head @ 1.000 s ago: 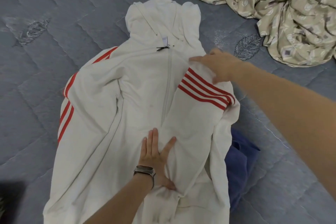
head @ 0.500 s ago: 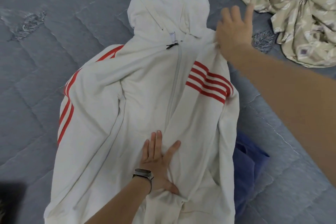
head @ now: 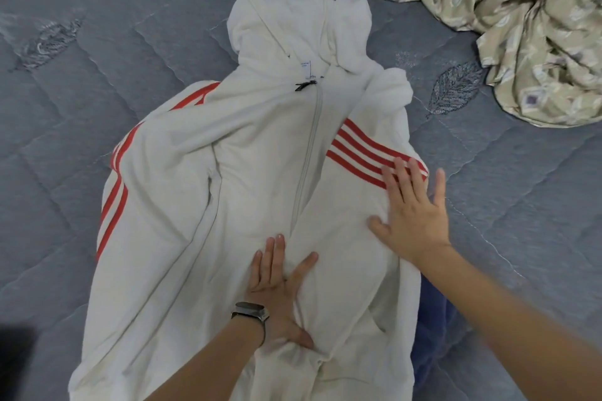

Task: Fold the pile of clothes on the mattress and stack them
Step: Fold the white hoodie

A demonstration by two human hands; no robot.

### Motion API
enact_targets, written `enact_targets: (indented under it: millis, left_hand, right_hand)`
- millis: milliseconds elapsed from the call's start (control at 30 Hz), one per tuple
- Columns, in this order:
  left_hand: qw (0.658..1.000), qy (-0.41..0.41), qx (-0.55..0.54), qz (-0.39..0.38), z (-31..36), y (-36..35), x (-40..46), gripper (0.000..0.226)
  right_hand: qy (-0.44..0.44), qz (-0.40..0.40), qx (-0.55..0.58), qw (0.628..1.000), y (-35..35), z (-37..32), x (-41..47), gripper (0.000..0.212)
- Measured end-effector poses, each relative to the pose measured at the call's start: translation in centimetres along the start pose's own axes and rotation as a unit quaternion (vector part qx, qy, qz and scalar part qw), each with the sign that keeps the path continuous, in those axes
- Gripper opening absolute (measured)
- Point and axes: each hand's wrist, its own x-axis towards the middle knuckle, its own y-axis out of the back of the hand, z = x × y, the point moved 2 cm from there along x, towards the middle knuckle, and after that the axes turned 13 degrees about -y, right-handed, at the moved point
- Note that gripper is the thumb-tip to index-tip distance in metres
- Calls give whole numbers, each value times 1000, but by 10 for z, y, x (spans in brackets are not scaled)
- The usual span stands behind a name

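Your left hand [head: 277,290] lies flat on the white hooded jacket [head: 260,189], fingers straight and pointing up beside the lower end of the zip [head: 308,153], thumb spread; it presses and grips nothing. A dark band sits on that wrist. Your right hand [head: 412,215] is flat too, fingers spread over the folded-in right sleeve just below its red stripes [head: 365,153], the little finger reaching past the jacket's edge toward the mattress [head: 97,58]. Neither hand has hold of any cloth.

The jacket lies front-up in the middle of the mattress, hood [head: 293,23] away from you, the left sleeve with its own red stripes lying along the left side. A blue garment [head: 433,335] peeks out from under its right edge, and a crumpled beige patterned sheet [head: 521,26] sits well apart at the upper right.

Judging by its look, the jacket is thick, soft fleece: light enough for one hand, limp, and inclined to bunch and spring back out of a fold instead of creasing. Flat palms suit smoothing it. For the next fold, pinch it at the hem corners or the shoulder seams, where the cloth is doubled and firm, not mid-panel, and keep one palm down so the tucked sleeve stays put.
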Motion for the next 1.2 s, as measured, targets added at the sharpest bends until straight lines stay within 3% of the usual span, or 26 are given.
enact_targets:
  millis: [67,167,367,433,500,600,667,700,767,867,967,1033,1100,1133,1200]
  left_hand:
    - [1000,-4,-1,0,2,-1,1,140]
    - [1000,-8,-5,3,6,-2,1,141]
    - [996,-54,-26,67,2,1,-7,133]
    - [977,-68,-73,190,-6,6,-26,115]
    - [927,-41,-116,353,-27,12,-57,84]
    - [840,136,-76,520,-80,10,-114,63]
    - [781,323,-119,521,-122,5,-148,74]
    - [764,396,-175,479,-142,0,-160,78]
    - [765,454,-268,370,-174,-13,-178,77]
    - [805,437,-299,267,-189,-27,-180,69]
    - [808,405,-314,289,-174,-9,-175,45]
    - [780,392,-349,339,-160,20,-176,54]
    - [724,371,-391,431,-141,49,-180,49]
    - [712,358,-389,462,-128,62,-182,38]
    - [734,318,-322,506,-95,85,-187,22]
  right_hand:
    - [-33,-20,41,998,4,-18,-23,80]
    - [35,-74,80,993,-16,-33,-50,72]
    - [-13,-87,118,989,4,-50,-52,73]
    - [-33,-124,148,981,24,-62,-64,82]
    - [-37,-183,184,965,31,-73,-83,93]
    - [13,-240,112,964,20,-89,-111,99]
    - [16,-253,93,963,12,-93,-109,101]
    - [14,-259,94,961,10,-94,-105,102]
    - [22,-271,80,959,9,-95,-99,106]
    - [40,-285,54,956,12,-94,-96,107]
    - [43,-283,46,957,16,-94,-97,104]
    - [36,-268,47,962,22,-95,-97,95]
    - [34,-241,37,969,38,-99,-98,74]
    - [41,-218,41,974,48,-104,-98,57]
    - [48,-158,160,973,71,-115,-98,24]
